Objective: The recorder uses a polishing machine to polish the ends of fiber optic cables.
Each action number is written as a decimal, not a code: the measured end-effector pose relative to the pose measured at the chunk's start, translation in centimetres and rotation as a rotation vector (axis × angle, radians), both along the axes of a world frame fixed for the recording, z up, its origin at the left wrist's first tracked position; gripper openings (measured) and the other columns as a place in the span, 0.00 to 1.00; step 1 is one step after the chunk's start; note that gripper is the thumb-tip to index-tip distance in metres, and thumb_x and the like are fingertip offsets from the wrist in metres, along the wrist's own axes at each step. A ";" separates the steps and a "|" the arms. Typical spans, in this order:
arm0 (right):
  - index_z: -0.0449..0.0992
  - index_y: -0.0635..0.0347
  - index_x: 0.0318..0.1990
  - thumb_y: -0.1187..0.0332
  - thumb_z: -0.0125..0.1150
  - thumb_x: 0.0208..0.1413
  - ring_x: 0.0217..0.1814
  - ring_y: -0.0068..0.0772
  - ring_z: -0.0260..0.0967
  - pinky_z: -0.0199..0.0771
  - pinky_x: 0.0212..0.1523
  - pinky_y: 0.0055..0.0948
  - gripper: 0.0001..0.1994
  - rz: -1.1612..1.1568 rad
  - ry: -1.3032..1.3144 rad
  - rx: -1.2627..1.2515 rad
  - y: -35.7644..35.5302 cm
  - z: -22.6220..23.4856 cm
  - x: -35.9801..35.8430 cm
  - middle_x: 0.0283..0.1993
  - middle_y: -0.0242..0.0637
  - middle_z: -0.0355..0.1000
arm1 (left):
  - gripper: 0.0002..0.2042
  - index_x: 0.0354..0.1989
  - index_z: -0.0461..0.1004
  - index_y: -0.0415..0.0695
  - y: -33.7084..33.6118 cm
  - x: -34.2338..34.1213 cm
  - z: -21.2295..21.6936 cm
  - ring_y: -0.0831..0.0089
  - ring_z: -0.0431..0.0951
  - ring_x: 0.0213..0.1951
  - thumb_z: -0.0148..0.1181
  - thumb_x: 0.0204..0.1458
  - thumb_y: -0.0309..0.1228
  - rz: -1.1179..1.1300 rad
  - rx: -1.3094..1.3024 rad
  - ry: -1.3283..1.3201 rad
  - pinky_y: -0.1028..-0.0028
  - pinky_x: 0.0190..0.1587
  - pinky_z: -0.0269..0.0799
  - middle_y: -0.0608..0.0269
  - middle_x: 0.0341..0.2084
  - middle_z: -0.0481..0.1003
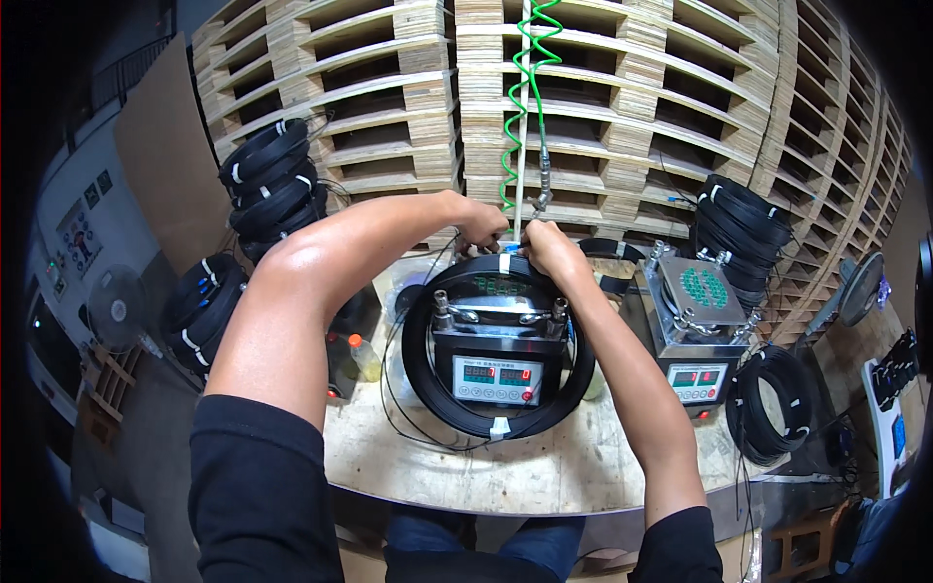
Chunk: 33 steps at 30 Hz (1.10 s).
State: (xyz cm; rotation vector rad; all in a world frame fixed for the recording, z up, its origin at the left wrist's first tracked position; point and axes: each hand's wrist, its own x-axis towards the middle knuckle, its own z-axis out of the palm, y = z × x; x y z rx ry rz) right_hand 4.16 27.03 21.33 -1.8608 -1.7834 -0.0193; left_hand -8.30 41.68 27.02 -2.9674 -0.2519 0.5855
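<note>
Both hands, left hand (483,229) and right hand (549,245), pinched the white tie (504,260) atop the black cable coil (498,342); a slipped grip could have loosened its loops.

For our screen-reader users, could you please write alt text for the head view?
Both hands, left hand and right hand, meet at the far edge of a black cable coil ringing a small machine on a wooden table.

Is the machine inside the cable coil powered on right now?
On. The front panel of the machine shows lit red digits, with the black cable coil ringed around it.
</note>
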 end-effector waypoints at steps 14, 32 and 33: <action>0.83 0.59 0.45 0.63 0.61 0.60 0.42 0.53 0.78 0.76 0.42 0.43 0.12 -0.118 0.263 0.425 -4.3 0.4 0.1 0.38 0.52 0.79 | 0.17 0.47 0.81 0.41 -7.3 -6.9 2.3 0.83 0.69 0.22 0.57 0.64 0.42 0.176 -0.524 -1.168 0.81 0.26 0.63 0.65 0.24 0.77; 0.66 0.63 0.54 0.75 0.65 0.55 0.32 0.22 0.67 0.71 0.33 0.27 0.20 0.461 0.662 0.050 -3.3 2.0 -1.3 0.33 0.33 0.72 | 0.15 0.46 0.80 0.38 -7.7 -6.9 -1.2 0.74 0.76 0.28 0.59 0.62 0.38 0.170 -0.732 -0.946 0.71 0.37 0.73 0.60 0.25 0.79; 0.63 0.62 0.56 0.75 0.65 0.54 0.33 0.21 0.67 0.71 0.35 0.26 0.23 0.439 0.647 0.139 -3.5 2.0 -1.4 0.36 0.33 0.72 | 0.15 0.46 0.80 0.38 -7.7 -6.9 -1.4 0.74 0.76 0.28 0.59 0.62 0.38 0.169 -0.736 -0.943 0.71 0.37 0.73 0.60 0.25 0.79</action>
